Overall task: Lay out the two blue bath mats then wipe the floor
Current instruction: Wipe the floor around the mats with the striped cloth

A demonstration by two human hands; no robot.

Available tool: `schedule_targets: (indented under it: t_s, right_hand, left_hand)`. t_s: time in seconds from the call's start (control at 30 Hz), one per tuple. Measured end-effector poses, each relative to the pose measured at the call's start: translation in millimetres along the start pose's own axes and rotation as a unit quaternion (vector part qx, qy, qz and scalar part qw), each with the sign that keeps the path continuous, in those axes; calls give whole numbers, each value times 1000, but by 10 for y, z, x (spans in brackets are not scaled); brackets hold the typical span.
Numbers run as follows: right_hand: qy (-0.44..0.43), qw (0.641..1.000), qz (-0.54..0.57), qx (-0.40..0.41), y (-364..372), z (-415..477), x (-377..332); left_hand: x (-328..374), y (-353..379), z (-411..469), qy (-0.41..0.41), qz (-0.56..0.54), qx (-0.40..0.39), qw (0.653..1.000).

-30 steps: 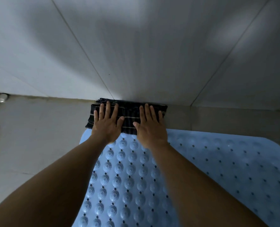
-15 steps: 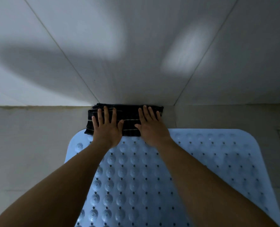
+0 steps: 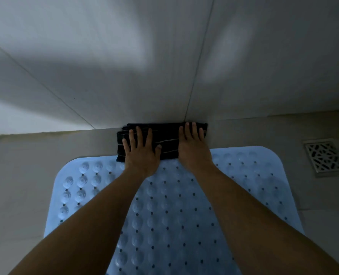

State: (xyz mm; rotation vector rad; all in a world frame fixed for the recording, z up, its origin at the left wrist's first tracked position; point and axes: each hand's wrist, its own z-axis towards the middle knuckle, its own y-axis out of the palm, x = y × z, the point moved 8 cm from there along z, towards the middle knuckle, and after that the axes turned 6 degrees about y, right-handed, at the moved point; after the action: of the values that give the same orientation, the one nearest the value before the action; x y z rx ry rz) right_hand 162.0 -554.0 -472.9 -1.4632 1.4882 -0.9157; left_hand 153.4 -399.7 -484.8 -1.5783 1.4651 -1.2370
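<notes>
A light blue bath mat (image 3: 244, 187) with raised bumps and small holes lies flat on the tiled floor below me. Beyond its far edge a folded dark cloth (image 3: 167, 139) with thin pale stripes lies on the floor against the wall base. My left hand (image 3: 141, 153) presses flat on the cloth's left half, fingers spread. On the cloth's right half my right hand (image 3: 193, 145) presses flat, fingertips at the wall. Only one mat is in view.
A grey tiled wall (image 3: 164, 56) rises straight ahead. A square metal floor drain (image 3: 324, 156) sits in the beige floor (image 3: 22, 175) to the right of the mat. Bare floor lies left of the mat.
Both hands have slid the cloth to the right along the wall base. The view has swung right too, bringing the floor drain into sight.
</notes>
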Motion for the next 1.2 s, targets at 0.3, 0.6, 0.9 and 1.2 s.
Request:
schedule_targets:
  t_s: [0.3,0.6,0.9,1.2]
  right_hand:
    - [67,992,99,35,114,-107,368]
    - [50,997,62,4,71,-41,1085]
    - [89,996,1,-20,-35,-96,1949]
    - [136,982,130,0,-121,-127,1973]
  left_hand:
    - [346,80,44,15,47,-16,999]
    - [985,219,184,11,31,-34,999]
    - [1913,359,331,32,18,-49,998]
    - [2013,411,373,30,25,-61,997]
